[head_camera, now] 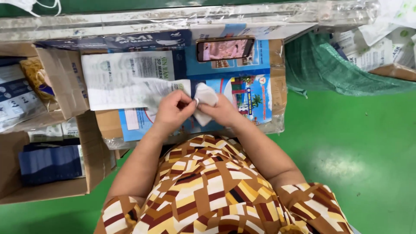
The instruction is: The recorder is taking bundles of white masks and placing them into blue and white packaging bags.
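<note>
I have a white face mask (203,102) between both hands at the centre of the frame, just above my patterned blouse. My left hand (173,110) is curled nearly closed, thumb and fingertips pinching the mask's left edge. My right hand (223,113) is also closed on it, gripping the right and lower part, so the mask is folded between the two grips and lifted just off the blue printed carton (255,93) that serves as my work surface.

To do this well, I judge that I should keep both pinches light and near the edges, so the white fabric stays clean and does not crease. The fold should run straight down the middle, with the two halves lying flush. I hold the work close above the carton so the mask lands flat if it slips.

To the left of my hands, in the upper-left middle of the frame, lies a stack of white printed pouches (125,80), their near corner almost touching my left fingers. A phone (225,48) lies above my hands, near the top centre, well out of the way. An open cardboard box (47,162) with dark blue packs sits at the lower left, beside the green floor (355,160).
</note>
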